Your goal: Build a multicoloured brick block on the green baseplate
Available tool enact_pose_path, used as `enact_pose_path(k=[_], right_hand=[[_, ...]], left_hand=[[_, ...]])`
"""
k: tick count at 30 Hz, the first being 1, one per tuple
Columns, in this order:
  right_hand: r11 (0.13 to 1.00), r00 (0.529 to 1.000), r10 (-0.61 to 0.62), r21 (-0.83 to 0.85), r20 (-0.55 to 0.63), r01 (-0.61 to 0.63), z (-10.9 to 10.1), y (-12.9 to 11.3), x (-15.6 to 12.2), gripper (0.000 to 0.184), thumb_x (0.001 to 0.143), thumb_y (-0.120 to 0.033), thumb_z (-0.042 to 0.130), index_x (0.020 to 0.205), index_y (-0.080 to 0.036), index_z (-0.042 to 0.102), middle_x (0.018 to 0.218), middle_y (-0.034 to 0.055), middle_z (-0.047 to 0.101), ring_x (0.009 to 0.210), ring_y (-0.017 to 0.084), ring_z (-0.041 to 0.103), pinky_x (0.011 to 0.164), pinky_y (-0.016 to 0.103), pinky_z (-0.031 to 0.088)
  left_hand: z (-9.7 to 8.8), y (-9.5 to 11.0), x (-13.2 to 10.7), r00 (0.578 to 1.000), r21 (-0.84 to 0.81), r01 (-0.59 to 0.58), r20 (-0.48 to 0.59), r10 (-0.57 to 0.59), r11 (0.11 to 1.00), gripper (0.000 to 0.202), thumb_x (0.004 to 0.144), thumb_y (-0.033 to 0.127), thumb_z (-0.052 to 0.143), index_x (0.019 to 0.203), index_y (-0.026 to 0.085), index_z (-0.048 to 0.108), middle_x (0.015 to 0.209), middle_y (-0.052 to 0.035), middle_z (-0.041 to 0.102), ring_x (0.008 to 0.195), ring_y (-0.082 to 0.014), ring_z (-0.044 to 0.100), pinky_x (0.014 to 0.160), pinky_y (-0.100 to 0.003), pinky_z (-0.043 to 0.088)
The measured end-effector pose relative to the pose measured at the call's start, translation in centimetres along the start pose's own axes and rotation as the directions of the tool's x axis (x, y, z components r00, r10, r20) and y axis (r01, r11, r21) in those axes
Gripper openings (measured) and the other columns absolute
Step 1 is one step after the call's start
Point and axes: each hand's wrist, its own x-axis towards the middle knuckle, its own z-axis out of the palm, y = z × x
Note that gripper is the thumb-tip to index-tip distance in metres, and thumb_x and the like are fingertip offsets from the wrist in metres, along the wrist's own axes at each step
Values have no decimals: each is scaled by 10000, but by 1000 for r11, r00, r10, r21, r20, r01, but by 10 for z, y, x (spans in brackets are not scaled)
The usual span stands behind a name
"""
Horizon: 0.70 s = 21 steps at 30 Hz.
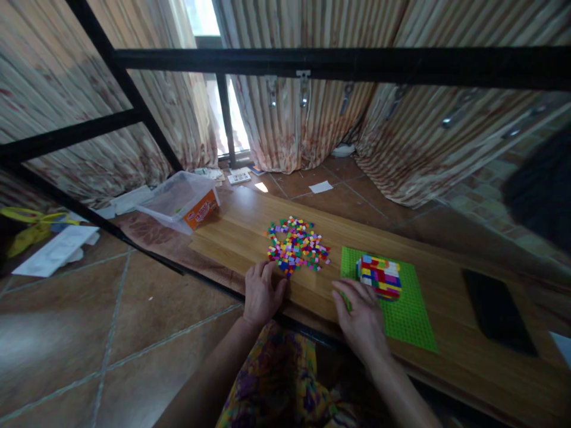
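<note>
My left hand (262, 292) rests on the wooden table (250, 232) at the near edge of a pile of small coloured bricks (297, 245), its fingers curled downward. My right hand (361, 315) lies at the near left corner of a green baseplate (408, 318), fingers bent, with a small green piece (347, 303) showing under them. On the baseplate stands a multi-coloured block of stacked bricks (380, 276), just beyond my right fingers.
A clear plastic tub with an orange label (181, 202) stands on the table's far left end. A dark flat slab (497, 310) lies at the right. A black metal frame (339, 62) crosses overhead. Papers lie on the tiled floor by the curtains.
</note>
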Motion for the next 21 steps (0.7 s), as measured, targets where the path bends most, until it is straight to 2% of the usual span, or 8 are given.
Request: enact_pose_path(k=[5, 10, 15, 21], right_hand=[[992, 993, -62, 112, 104, 51, 44, -34, 26, 242, 922, -253, 474, 1060, -242, 672, 1042, 67, 656, 1002, 237, 564, 890, 402, 466], [988, 982, -117, 116, 149, 100, 74, -49, 42, 210, 891, -258, 542, 1064, -245, 661, 1035, 75, 638, 993, 253, 549, 882, 422, 459], [987, 979, -144, 97, 145, 131, 83, -44, 44, 170, 893, -248, 545, 984, -255, 688, 1007, 72, 625, 962, 245, 541, 865, 408, 453], [995, 995, -90, 44, 48, 88, 75, -25, 45, 202, 908, -215, 516, 972, -255, 703, 1026, 65, 633, 982, 245, 542, 938, 444, 410]], left_hand=[[6, 3, 0, 1000, -24, 13, 7, -12, 1000, 338, 825, 254, 601, 1158, 209, 564, 1088, -90, 627, 1026, -263, 563, 898, -434, 456], [5, -2, -2, 1000, -100, -5, 20, 7, 995, 290, 869, 166, 498, 1146, 212, 570, 1082, -76, 627, 1009, -227, 577, 914, -404, 451], [4, -6, -3, 999, -139, -14, 28, 18, 990, 323, 867, 131, 477, 1170, 207, 558, 1109, -73, 636, 1042, -212, 583, 933, -391, 449], [3, -6, -3, 999, -158, -3, 38, 9, 987, 340, 853, 133, 488, 1178, 205, 554, 1109, -76, 642, 1044, -222, 585, 935, -400, 451]])
